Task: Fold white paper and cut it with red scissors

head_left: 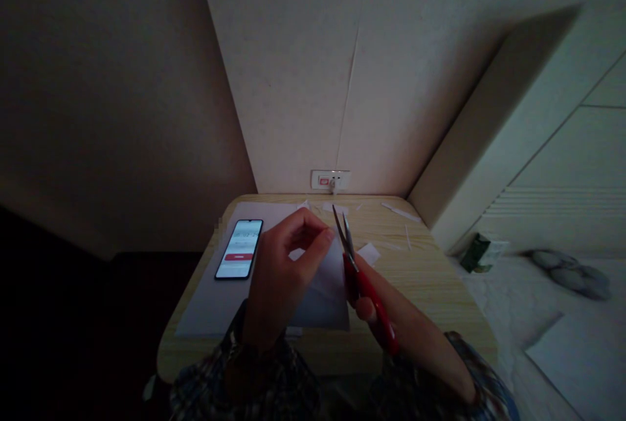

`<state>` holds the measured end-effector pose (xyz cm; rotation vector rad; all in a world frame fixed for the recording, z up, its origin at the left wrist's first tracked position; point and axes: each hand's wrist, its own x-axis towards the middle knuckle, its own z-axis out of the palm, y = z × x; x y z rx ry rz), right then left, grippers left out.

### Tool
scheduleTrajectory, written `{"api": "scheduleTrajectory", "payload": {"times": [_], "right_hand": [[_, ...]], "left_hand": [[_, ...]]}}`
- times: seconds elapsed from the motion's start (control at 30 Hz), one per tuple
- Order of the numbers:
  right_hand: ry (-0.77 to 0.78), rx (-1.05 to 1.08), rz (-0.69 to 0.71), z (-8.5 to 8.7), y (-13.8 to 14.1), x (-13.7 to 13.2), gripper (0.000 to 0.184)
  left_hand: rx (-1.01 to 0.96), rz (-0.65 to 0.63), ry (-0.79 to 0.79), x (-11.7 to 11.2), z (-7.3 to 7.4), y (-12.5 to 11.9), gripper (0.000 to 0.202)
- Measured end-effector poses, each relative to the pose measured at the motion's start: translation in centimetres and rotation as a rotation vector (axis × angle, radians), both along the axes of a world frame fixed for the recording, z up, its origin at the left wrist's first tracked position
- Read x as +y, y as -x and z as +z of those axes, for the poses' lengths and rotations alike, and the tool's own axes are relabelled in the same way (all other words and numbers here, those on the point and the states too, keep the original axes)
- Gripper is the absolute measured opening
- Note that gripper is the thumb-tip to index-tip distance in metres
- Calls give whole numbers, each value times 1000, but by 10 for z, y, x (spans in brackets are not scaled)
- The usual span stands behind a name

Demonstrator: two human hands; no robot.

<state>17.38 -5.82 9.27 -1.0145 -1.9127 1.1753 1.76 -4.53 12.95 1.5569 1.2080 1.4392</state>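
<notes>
My left hand (288, 264) pinches the upper edge of a white sheet of paper (325, 297), thumb against fingers. The sheet hangs below and to the right of that grip. My right hand (386, 304) is closed around the red handles of a pair of scissors (359, 277). Their metal blades point up and away from me, slightly parted, just right of my left fingertips. Whether the blades touch the paper I cannot tell. A smartphone (239, 249) with a lit screen lies left of my left hand, on a stack of white paper (205, 307).
Paper scraps (401, 212) and a cut piece (368, 253) lie on the small wooden table (430, 284). Behind it, a wall socket (331, 180) holds a plug. To the right, a dark green box (475, 253) and a white sheet (581, 362) lie on a pale surface.
</notes>
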Motion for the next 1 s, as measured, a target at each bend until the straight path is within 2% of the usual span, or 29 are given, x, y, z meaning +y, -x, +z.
{"api": "scheduleTrajectory", "payload": {"times": [0.1, 0.57, 1.0], "right_hand": [[4, -18, 34, 3, 1, 1, 69], [7, -20, -22, 6, 4, 0, 65], [38, -93, -65, 14, 6, 0, 75]], "left_hand": [[28, 5, -15, -1, 1, 0, 16], [33, 13, 12, -2, 1, -1, 16], [4, 25, 33, -4, 5, -3, 16]]}}
